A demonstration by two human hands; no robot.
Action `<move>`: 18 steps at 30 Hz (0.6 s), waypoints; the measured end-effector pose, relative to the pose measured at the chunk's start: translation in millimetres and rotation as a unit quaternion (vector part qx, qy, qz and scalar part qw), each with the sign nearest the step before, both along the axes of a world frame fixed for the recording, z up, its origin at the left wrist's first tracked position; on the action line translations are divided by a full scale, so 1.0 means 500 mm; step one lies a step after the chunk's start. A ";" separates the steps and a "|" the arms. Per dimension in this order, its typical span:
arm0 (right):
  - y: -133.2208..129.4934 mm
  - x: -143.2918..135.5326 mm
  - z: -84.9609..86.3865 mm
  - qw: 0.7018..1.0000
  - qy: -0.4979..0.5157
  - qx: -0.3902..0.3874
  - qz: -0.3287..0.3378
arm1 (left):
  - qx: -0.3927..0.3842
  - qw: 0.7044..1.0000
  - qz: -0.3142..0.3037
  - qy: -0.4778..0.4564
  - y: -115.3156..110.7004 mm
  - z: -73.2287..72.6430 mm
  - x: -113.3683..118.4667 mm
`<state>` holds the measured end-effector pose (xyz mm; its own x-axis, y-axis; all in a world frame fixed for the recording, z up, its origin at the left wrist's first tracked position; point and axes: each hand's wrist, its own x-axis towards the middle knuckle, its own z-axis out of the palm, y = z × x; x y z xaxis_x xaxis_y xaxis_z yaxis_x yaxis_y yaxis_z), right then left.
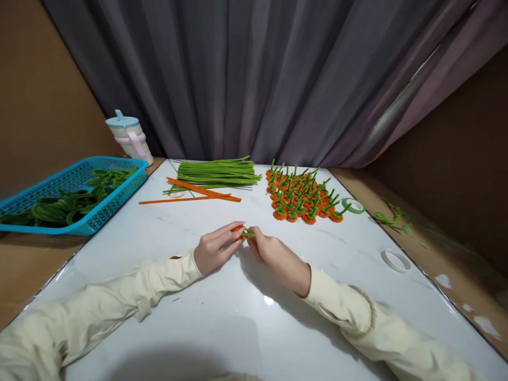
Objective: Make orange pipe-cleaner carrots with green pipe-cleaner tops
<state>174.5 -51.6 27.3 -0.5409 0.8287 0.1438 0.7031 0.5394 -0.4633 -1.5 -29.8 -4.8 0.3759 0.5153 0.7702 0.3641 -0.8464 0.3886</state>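
The left hand reaches in from the lower left and pinches a small orange piece at its fingertips. This piece is between both hands, over the white table, about equally near to each. Its green stem lies roughly sideways, toward the right hand, which pinches the stem, back of the hand upward.
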 end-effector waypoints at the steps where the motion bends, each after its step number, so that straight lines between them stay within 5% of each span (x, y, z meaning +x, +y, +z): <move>1: 0.000 0.000 0.001 1.000 0.008 -0.011 0.000 | 0.000 1.000 0.000 -0.001 0.000 0.001 0.000; 18: 0.006 0.001 -0.004 0.997 0.042 -0.063 -0.006 | -0.021 0.999 -0.003 -0.026 -0.003 -0.003 0.001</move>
